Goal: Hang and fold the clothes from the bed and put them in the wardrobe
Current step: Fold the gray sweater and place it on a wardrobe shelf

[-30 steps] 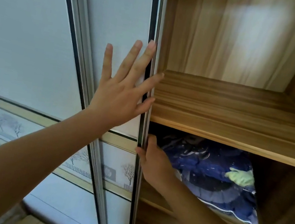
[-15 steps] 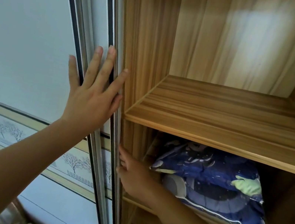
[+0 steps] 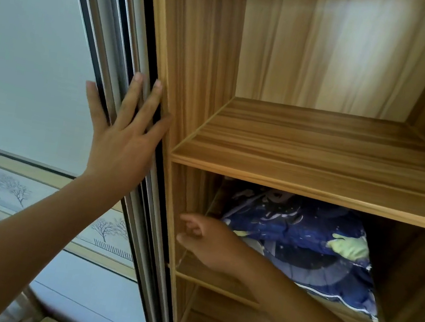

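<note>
- The sliding door is sitting further left of the shelf than half a second ago, baring the wardrobe as far as its wooden upright, and your right hand is no longer gripping the door's edge.
- Your left hand is pressing flat on the door's metal edge, left of the shelf, fingers straight and spread wide.
- Your right hand is hovering just under the shelf's left end, beside the upright, fingers loosely curled and gripping nothing.
- A blue patterned fabric bundle is lying in the compartment directly under the shelf.
</note>
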